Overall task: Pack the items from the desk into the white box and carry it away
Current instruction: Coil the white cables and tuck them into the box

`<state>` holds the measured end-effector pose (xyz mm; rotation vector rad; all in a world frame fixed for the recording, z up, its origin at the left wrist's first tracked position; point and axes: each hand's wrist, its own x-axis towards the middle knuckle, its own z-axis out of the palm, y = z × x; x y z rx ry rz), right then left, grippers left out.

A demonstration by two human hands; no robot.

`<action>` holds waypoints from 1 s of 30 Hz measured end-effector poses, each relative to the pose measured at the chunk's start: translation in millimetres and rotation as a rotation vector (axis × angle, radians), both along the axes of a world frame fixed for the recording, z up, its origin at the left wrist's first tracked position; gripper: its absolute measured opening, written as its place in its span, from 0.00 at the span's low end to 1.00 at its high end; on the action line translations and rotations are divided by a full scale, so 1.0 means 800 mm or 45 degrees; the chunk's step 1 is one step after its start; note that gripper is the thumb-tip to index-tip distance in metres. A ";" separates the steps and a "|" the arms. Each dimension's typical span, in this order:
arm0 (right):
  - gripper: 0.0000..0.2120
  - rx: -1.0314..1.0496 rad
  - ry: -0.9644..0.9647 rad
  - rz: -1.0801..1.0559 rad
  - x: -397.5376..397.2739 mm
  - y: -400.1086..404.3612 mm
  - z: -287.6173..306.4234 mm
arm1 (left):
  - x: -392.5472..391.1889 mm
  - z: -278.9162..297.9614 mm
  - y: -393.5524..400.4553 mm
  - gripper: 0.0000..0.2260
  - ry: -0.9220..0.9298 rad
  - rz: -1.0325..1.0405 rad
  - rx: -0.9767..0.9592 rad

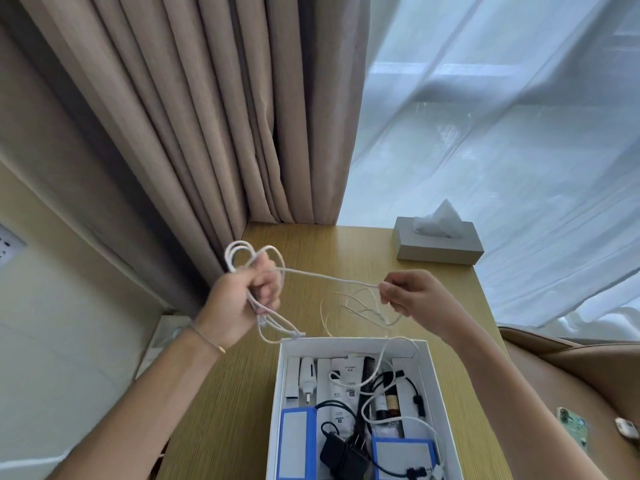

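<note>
Setting: a person stands at a wooden desk [214,410] set against beige curtains [194,109] and a sheer-curtained window.
Left hand [242,299]: raised above the desk, fist closed around several coiled loops of a white cable [329,278].
Right hand [412,292]: level with the left, thumb and fingertips pinching a further stretch of the same cable, which runs taut between the two hands.
Loose cable: the rest hangs in slack curls below the right hand and trails over the far rim into the box.
White box [436,393]: open on the desk just below the hands, already holding a white charger [307,377], a black comb [366,379], a black adapter [341,453], dark leads, a small dark bottle [388,405] and two blue-edged packs [297,443].
Progress: packing looks well along; the cable is only partly coiled and not yet stowed.
Left to do: finish coiling, lay it in, carry the box off.
Elsewhere: a grey tissue box [437,244] sits at the desk's far corner.
</note>
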<state>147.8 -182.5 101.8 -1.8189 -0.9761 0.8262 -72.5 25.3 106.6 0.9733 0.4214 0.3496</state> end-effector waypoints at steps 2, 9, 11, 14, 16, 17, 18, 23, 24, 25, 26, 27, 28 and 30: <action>0.16 -0.031 -0.035 -0.117 0.016 -0.009 -0.010 | -0.010 0.005 0.020 0.19 -0.140 0.089 -0.237; 0.15 -0.146 -0.374 -0.216 0.009 -0.004 -0.013 | -0.018 0.016 0.025 0.17 -0.109 0.364 -0.109; 0.14 -0.184 -0.433 -0.106 -0.012 0.006 -0.007 | -0.009 0.021 0.008 0.11 -0.117 0.326 0.027; 0.12 -0.230 -0.484 0.123 -0.043 0.021 0.002 | 0.008 0.028 -0.023 0.07 -0.131 0.233 0.217; 0.12 -0.223 -0.467 0.251 -0.059 0.030 0.011 | 0.019 0.027 -0.044 0.07 -0.085 0.176 0.374; 0.12 -0.212 -0.456 0.301 -0.065 0.033 0.015 | 0.023 0.025 -0.053 0.08 -0.039 0.165 0.466; 0.12 -0.206 -0.456 0.338 -0.069 0.034 0.019 | 0.026 0.023 -0.061 0.09 0.013 0.160 0.556; 0.12 -0.160 -0.479 0.310 -0.070 0.029 0.032 | 0.021 0.010 -0.071 0.14 0.199 -0.079 0.806; 0.12 -0.121 -0.450 0.288 -0.069 0.027 0.034 | 0.019 0.006 -0.072 0.13 0.251 -0.179 0.858; 0.13 -0.082 -0.413 0.263 -0.068 0.026 0.035 | 0.016 0.003 -0.074 0.12 0.298 -0.271 0.903; 0.13 -0.047 -0.371 0.235 -0.067 0.025 0.036 | 0.015 0.000 -0.077 0.12 0.324 -0.339 0.926; 0.14 -0.020 -0.332 0.211 -0.065 0.025 0.037 | 0.014 -0.003 -0.080 0.12 0.321 -0.366 0.907; 0.14 0.001 -0.294 0.198 -0.064 0.025 0.038 | 0.014 -0.005 -0.083 0.11 0.298 -0.355 0.847; 0.16 0.041 -0.196 0.190 -0.060 0.023 0.038 | 0.013 -0.006 -0.083 0.11 0.238 -0.273 0.689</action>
